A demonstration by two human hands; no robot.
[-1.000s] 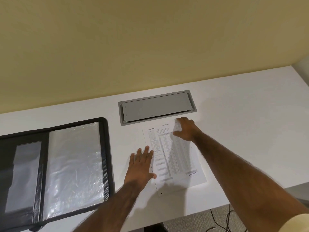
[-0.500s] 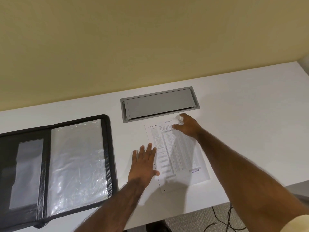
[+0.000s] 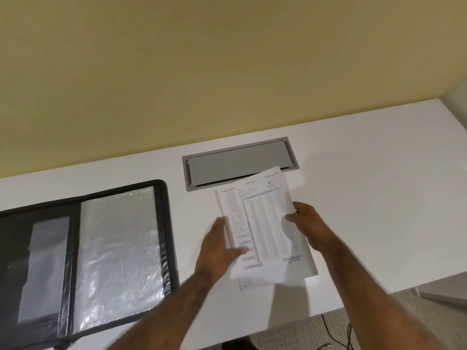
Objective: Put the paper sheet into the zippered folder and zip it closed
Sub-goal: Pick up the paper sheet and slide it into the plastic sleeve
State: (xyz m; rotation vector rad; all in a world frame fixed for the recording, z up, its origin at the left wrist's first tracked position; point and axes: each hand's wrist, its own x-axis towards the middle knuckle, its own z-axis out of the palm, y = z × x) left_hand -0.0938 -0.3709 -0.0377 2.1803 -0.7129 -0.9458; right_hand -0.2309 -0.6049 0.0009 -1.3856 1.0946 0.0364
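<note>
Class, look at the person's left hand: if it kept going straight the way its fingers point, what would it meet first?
The left hand points away toward the wall, alongside the paper sheet. Going straight on, it would probably reach the grey cable hatch first, though height above the desk is unclear.

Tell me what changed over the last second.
The printed white paper sheet, flat on the white desk before, is now gripped by the right hand and left hand, its far end lifted. The open black zippered folder stayed put.
</note>
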